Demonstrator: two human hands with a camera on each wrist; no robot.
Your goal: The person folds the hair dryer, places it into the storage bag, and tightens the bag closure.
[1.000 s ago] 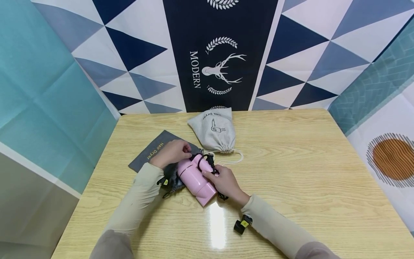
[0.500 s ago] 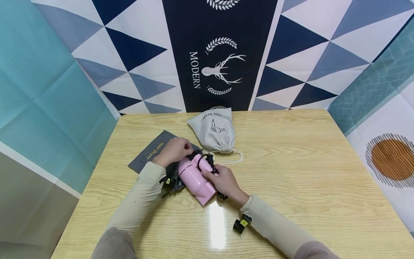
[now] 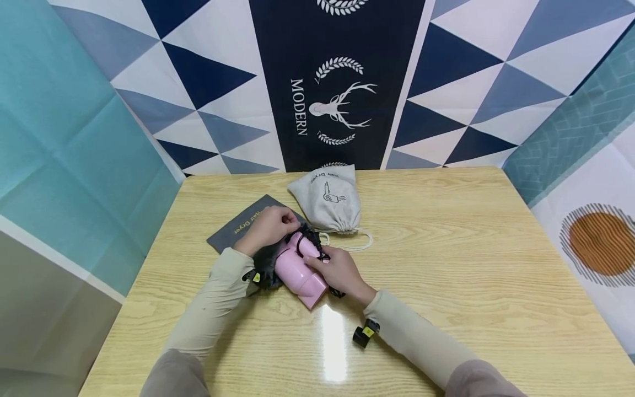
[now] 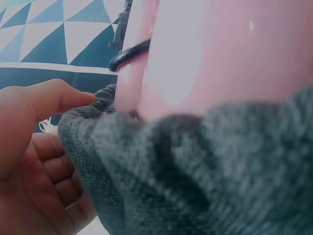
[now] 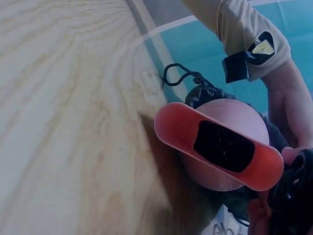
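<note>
My right hand (image 3: 343, 271) grips a pink hair dryer (image 3: 292, 271) by its folded handle, with a black cord (image 5: 296, 193) bundled along it. The dryer's back end sits in the mouth of a dark grey drawstring bag (image 3: 232, 230) lettered "Hair Dryer". Thumb and forefinger of my left hand (image 3: 268, 227) pinch the bag's gathered rim, seen close in the left wrist view, where the cloth (image 4: 190, 171) overlaps the pink body. The flat nozzle (image 5: 168, 128) points out of the bag, toward the right wrist camera. The left hand hides part of the bag.
A pale grey drawstring bag (image 3: 342, 201), also printed "Hair Dryer", lies full and cinched just behind, its white cord (image 3: 364, 247) trailing on the wooden table (image 3: 446, 264). Patterned cloth (image 3: 337, 82) stands along the table's back edge.
The hair dryer has shifted slightly away and to the left, deeper into the dark bag. The bag has slid a little right and back; my left hand has moved with its rim.
</note>
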